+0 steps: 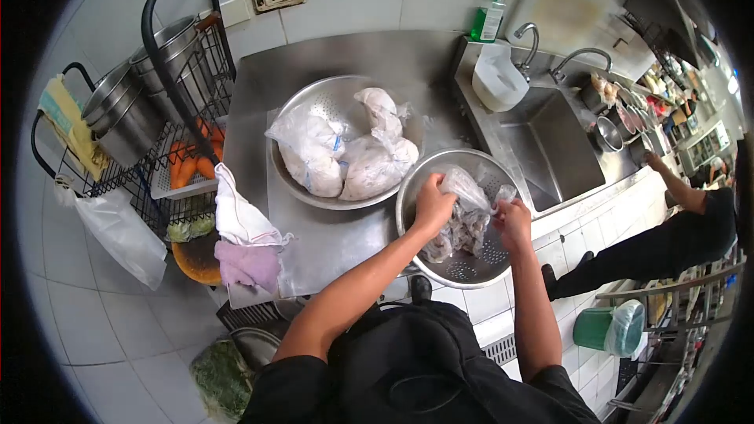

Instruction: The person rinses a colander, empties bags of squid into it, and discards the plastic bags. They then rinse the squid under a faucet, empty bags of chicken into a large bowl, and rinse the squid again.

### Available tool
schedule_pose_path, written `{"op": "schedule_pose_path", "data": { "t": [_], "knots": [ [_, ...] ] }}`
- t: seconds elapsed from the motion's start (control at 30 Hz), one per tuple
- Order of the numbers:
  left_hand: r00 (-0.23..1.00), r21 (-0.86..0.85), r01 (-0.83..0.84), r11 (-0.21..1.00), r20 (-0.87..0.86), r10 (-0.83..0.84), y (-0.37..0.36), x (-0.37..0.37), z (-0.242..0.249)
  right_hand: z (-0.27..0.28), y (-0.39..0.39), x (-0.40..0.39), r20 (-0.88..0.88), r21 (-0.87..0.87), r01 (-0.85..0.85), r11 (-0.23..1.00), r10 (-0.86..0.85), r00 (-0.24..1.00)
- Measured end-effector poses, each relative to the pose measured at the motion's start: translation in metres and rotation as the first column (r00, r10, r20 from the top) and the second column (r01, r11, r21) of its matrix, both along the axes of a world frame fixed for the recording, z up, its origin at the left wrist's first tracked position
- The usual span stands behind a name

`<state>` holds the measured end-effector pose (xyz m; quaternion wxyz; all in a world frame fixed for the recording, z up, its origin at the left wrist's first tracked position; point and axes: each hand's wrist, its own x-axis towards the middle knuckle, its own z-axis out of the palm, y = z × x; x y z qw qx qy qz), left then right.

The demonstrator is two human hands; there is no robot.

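Note:
A clear plastic bag [463,186] with greyish, lumpy food in it lies in a perforated metal colander [408,224] at the counter's front edge. My left hand [435,204] is closed on the bag's upper left side, over the colander. At the opposite side my right hand [513,224] pinches the bag's other edge, near the rim. The grey pieces [465,234] show below and between my hands; their kind is too blurred to name. Just behind stands a second colander [297,198] with several pale, wrapped bundles [378,163] in it.
A sink [550,141] with taps [531,35], a white jug [499,78] and a green soap bottle [488,20] is at the right. Left are a wire rack [188,94] with metal pots [129,114], carrots [185,169] and cloths [245,216]. A person [667,243] stands at far right.

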<state>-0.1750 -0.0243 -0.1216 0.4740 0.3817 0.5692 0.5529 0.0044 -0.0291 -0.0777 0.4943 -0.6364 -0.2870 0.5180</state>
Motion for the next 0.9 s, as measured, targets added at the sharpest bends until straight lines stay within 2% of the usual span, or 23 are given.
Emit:
{"op": "schedule_pose_path", "data": {
  "t": [0.03, 0.17, 0.2, 0.23, 0.27, 0.37, 0.4, 0.47, 0.57, 0.6, 0.67, 0.7, 0.73, 0.77, 0.8, 0.83, 0.9],
  "knots": [
    [0.997, -0.026, 0.073, 0.997, -0.01, -0.073, -0.001, 0.001, -0.002, -0.011, 0.009, 0.006, 0.028, 0.01, -0.025, 1.0, 0.025, 0.999],
    [0.904, -0.108, 0.233, 0.966, -0.343, -0.256, 0.003, -0.001, -0.008, -0.051, 0.069, 0.014, 0.117, 0.029, -0.136, 0.99, 0.132, 0.984],
    [0.836, -0.126, 0.19, 0.974, -0.499, -0.227, 0.004, 0.0, -0.006, -0.061, 0.087, 0.012, 0.134, 0.027, -0.166, 0.986, 0.161, 0.978],
    [0.74, -0.142, 0.145, 0.979, -0.641, -0.203, 0.0, 0.003, 0.0, -0.073, 0.104, 0.011, 0.071, 0.003, -0.214, 0.977, 0.213, 0.974],
    [0.619, -0.157, 0.101, 0.982, -0.763, -0.186, -0.005, 0.005, 0.005, -0.089, 0.114, 0.008, 0.194, 0.003, -0.266, 0.964, 0.26, 0.946],
    [0.617, -0.222, 0.135, 0.966, -0.744, -0.257, -0.016, -0.005, 0.017, -0.127, 0.134, -0.004, 0.515, -0.044, -0.371, 0.927, 0.34, 0.787],
    [0.591, -0.163, 0.112, 0.98, -0.782, -0.197, -0.024, -0.006, 0.019, -0.125, 0.133, -0.007, 0.578, -0.003, -0.404, 0.915, 0.331, 0.746],
    [0.624, -0.016, 0.075, 0.997, -0.779, -0.059, -0.042, -0.012, 0.014, -0.099, 0.118, -0.018, 0.694, 0.07, -0.479, 0.875, 0.303, 0.653],
    [0.534, 0.037, -0.135, 0.99, -0.839, 0.104, -0.069, -0.011, 0.042, -0.086, 0.116, -0.022, 0.694, -0.122, -0.59, 0.798, 0.494, 0.523],
    [0.594, -0.019, -0.219, 0.976, -0.796, 0.117, -0.078, -0.012, 0.041, -0.085, 0.117, -0.022, 0.673, -0.188, -0.617, 0.764, 0.557, 0.486],
    [0.699, -0.134, -0.363, 0.922, -0.694, 0.173, -0.098, -0.015, 0.027, -0.093, 0.119, -0.022, 0.725, -0.176, -0.65, 0.739, 0.545, 0.422],
    [0.711, -0.18, -0.409, 0.895, -0.678, 0.188, -0.109, -0.021, -0.001, -0.094, 0.122, -0.025, 0.753, -0.167, -0.666, 0.727, 0.53, 0.39],
    [0.898, -0.352, -0.34, 0.872, -0.398, 0.19, -0.116, -0.022, 0.002, -0.076, 0.12, -0.028, 0.765, -0.117, -0.679, 0.725, 0.502, 0.404],
    [0.977, -0.492, -0.21, 0.845, -0.068, 0.204, -0.125, -0.023, 0.006, -0.059, 0.116, -0.028, 0.775, -0.073, -0.688, 0.722, 0.475, 0.416],
    [0.933, -0.574, -0.038, 0.818, 0.272, 0.234, -0.127, -0.023, 0.007, -0.037, 0.114, -0.028, 0.787, -0.029, -0.695, 0.719, 0.444, 0.427],
    [0.914, -0.568, 0.028, 0.822, 0.348, 0.209, -0.13, -0.022, 0.002, -0.024, 0.114, -0.027, 0.782, 0.137, -0.69, 0.711, 0.35, 0.516],
    [0.853, -0.55, 0.179, 0.816, 0.5, 0.149, -0.139, -0.018, -0.016, 0.018, 0.112, -0.019, 0.734, 0.223, -0.662, 0.715, 0.323, 0.597]
  ]
}}
